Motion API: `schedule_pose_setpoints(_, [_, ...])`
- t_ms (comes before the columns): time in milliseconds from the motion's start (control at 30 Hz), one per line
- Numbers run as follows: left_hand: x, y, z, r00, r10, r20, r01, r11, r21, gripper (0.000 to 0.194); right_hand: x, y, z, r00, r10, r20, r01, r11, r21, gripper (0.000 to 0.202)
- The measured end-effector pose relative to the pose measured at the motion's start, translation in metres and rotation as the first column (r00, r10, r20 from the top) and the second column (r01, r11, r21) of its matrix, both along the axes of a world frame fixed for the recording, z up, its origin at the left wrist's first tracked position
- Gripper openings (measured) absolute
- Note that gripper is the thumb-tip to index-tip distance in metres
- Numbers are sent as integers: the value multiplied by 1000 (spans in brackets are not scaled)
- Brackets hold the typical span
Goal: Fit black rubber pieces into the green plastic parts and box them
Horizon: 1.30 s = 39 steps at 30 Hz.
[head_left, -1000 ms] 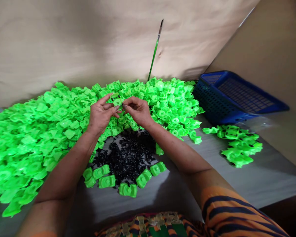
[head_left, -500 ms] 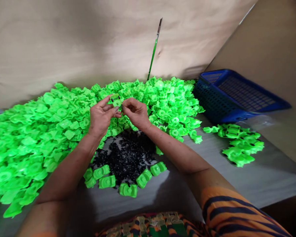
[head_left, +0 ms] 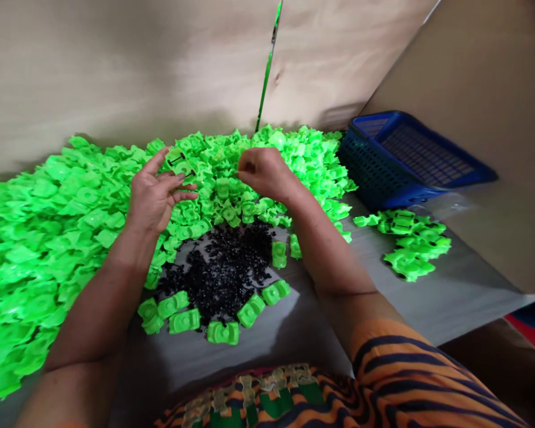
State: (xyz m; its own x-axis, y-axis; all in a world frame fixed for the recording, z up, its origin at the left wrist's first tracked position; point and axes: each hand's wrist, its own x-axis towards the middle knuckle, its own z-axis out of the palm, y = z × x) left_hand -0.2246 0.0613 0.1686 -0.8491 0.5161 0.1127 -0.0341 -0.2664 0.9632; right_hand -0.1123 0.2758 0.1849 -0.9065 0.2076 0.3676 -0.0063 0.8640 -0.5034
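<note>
My left hand (head_left: 154,193) holds a green toy car body (head_left: 179,161) with its underside showing, and two black axle pieces sit across it. To its right, my right hand (head_left: 263,172) is raised over the green heap with fingers curled together; whether anything is between them is hidden. A heap of small black axle pieces (head_left: 223,270) lies on the table below both hands. Several green bodies, such as one at the front (head_left: 223,333), lie around the black heap's near side.
A large heap of green bodies (head_left: 75,202) spreads along the wall and far left. On the right stand a blue basket (head_left: 396,157) and a small pile of green cars (head_left: 414,244) on the grey table (head_left: 455,297). A thin green stick (head_left: 265,77) rises behind.
My hands have moved apart; my right hand has left the green body, while my left still holds it. A second black axle now shows clearly on it. The view has shifted slightly.
</note>
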Motion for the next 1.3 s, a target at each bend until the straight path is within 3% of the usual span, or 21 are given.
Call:
schedule_pose_setpoints(67, [3, 0, 3, 999, -24, 43, 24, 1000, -3, 70, 7, -2, 9, 964, -93, 247, 44, 979, 198, 17])
schedule_pose_setpoints(167, [12, 2, 7, 996, -56, 73, 56, 998, -10, 62, 9, -20, 12, 858, -150, 491, -61, 920, 387, 27])
schedule_pose_setpoints(267, [20, 3, 12, 994, -65, 86, 67, 998, -21, 56, 3, -39, 7, 791, -168, 589, -169, 864, 474, 35])
schedule_pose_setpoints(367, [23, 3, 16, 993, -65, 102, 69, 997, -36, 53, -2, -47, 0, 776, -210, 595, -182, 828, 530, 39])
schedule_pose_setpoints(667, [24, 4, 15, 986, -108, 129, 113, 993, -32, 43, -9, -45, -13, 779, -218, 589, -172, 828, 534, 42])
schedule_pose_setpoints(1000, [15, 7, 3, 992, -87, 88, 89, 996, -22, 41, -5, -45, -11, 814, -141, 564, -209, 834, 511, 36])
schedule_pose_setpoints(1167, [23, 7, 2, 988, -151, 17, 152, 978, -142, 44, -7, -43, -15, 825, -129, 551, -198, 847, 494, 33])
schedule_pose_setpoints(1300, [31, 10, 0, 984, -176, -34, 162, 953, -257, 48, -7, -26, -11, 874, -61, 483, -136, 922, 362, 25])
